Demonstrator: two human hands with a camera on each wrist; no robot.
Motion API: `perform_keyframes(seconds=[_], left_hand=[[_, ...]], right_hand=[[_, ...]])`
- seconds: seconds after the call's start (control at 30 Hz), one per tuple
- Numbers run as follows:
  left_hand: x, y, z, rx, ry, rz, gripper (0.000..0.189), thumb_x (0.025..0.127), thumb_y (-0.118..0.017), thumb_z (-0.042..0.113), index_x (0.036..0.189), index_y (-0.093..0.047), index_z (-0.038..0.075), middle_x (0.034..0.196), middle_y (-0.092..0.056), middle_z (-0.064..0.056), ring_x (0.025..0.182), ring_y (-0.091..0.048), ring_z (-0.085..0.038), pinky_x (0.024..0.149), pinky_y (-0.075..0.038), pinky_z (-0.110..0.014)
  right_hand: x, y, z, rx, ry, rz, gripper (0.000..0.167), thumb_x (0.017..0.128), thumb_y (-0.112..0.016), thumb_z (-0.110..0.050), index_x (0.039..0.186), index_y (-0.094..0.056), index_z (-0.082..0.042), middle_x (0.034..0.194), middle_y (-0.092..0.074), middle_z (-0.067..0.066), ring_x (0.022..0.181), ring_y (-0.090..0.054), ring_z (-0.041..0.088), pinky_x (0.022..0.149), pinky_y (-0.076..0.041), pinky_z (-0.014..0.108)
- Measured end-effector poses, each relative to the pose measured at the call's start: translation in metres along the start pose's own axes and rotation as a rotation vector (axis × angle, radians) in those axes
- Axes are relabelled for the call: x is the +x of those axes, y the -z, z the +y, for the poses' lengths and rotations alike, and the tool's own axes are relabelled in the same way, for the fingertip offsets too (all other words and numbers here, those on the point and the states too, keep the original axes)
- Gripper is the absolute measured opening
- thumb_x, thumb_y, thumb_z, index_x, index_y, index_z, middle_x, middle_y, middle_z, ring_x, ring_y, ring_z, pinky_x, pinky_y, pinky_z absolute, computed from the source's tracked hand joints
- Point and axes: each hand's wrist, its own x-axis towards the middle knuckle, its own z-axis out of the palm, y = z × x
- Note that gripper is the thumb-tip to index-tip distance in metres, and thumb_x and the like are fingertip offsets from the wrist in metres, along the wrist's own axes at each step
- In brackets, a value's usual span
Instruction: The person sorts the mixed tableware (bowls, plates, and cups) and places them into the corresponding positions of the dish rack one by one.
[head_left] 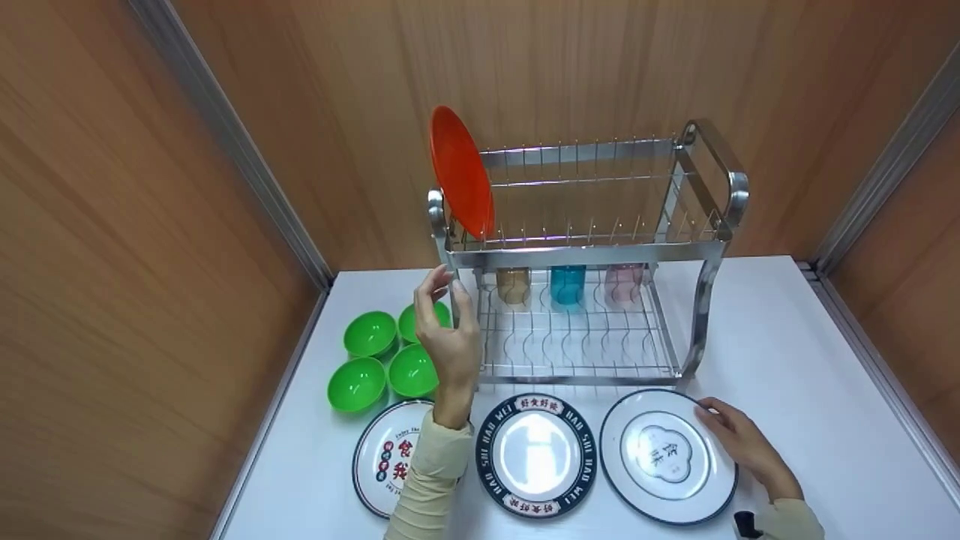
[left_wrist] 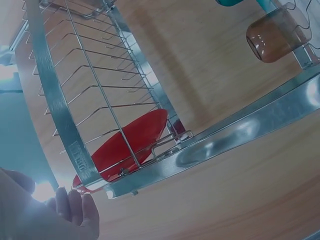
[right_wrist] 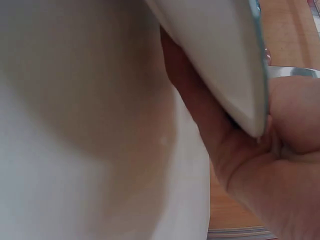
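Note:
My right hand [head_left: 744,441] grips the right edge of a white plate [head_left: 705,480] with a dark rim. In the right wrist view, that plate [right_wrist: 225,60] is pinched between thumb and fingers, with its edge off the white table. My left hand [head_left: 452,345] is raised beside the front left post of a two-tier metal dish rack [head_left: 577,257], holding nothing, its fingers loosely bent. A red plate [head_left: 461,172] leans upright at the left end of the upper tier. In the left wrist view, the left hand's fingertips [left_wrist: 75,202] are near the red plate [left_wrist: 125,142] and the rack corner.
Several green bowls [head_left: 356,384] stand left of the rack. A dark-rimmed plate [head_left: 536,454] lies in front, and a white plate with red characters [head_left: 375,465] is partly hidden by my left sleeve. Brown [head_left: 514,286], blue [head_left: 568,285] and pink [head_left: 624,285] cups sit on the lower tier.

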Motion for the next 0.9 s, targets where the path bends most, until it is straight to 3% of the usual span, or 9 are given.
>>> perform_keyframes(seconds=[0.23,0.47,0.63,0.9], left_hand=[[-0.017,0.003,-0.005,-0.014,0.074,-0.025,0.028,0.097,-0.064,-0.003,0.125,-0.063,-0.002,0.113,-0.068,-0.015,0.107,-0.062,-0.025,0.096,-0.052,-0.048],[-0.03,0.004,-0.009,-0.038,0.126,-0.041,0.024,0.098,-0.064,-0.002,0.122,-0.064,-0.003,0.108,-0.067,-0.021,0.101,-0.064,-0.027,0.09,-0.053,-0.038],[-0.04,0.007,-0.011,-0.05,0.192,-0.073,0.022,0.1,-0.062,0.0,0.122,-0.064,-0.002,0.11,-0.067,-0.019,0.101,-0.063,-0.024,0.09,-0.052,-0.033],[-0.059,0.006,-0.013,-0.077,0.298,-0.109,0.02,0.101,-0.061,0.002,0.12,-0.065,-0.004,0.113,-0.068,-0.014,0.099,-0.064,-0.031,0.089,-0.053,-0.032]], right_hand=[[-0.001,-0.004,-0.001,0.001,0.004,0.023,0.074,0.108,-0.041,-0.055,0.154,-0.037,0.003,0.15,-0.045,0.032,0.142,-0.037,0.052,0.117,-0.026,0.067],[-0.001,-0.004,-0.008,0.007,-0.024,0.019,0.082,0.106,-0.037,-0.062,0.158,-0.03,0.001,0.159,-0.031,0.032,0.149,-0.022,0.052,0.12,-0.017,0.066],[-0.003,-0.004,-0.014,0.057,-0.004,0.035,0.08,0.105,-0.034,-0.063,0.157,-0.033,-0.003,0.162,-0.028,0.028,0.152,-0.015,0.048,0.121,-0.013,0.064],[-0.008,-0.008,-0.027,0.132,0.066,0.08,0.071,0.107,-0.037,-0.057,0.153,-0.039,-0.003,0.156,-0.041,0.026,0.151,-0.025,0.044,0.122,-0.016,0.062]])
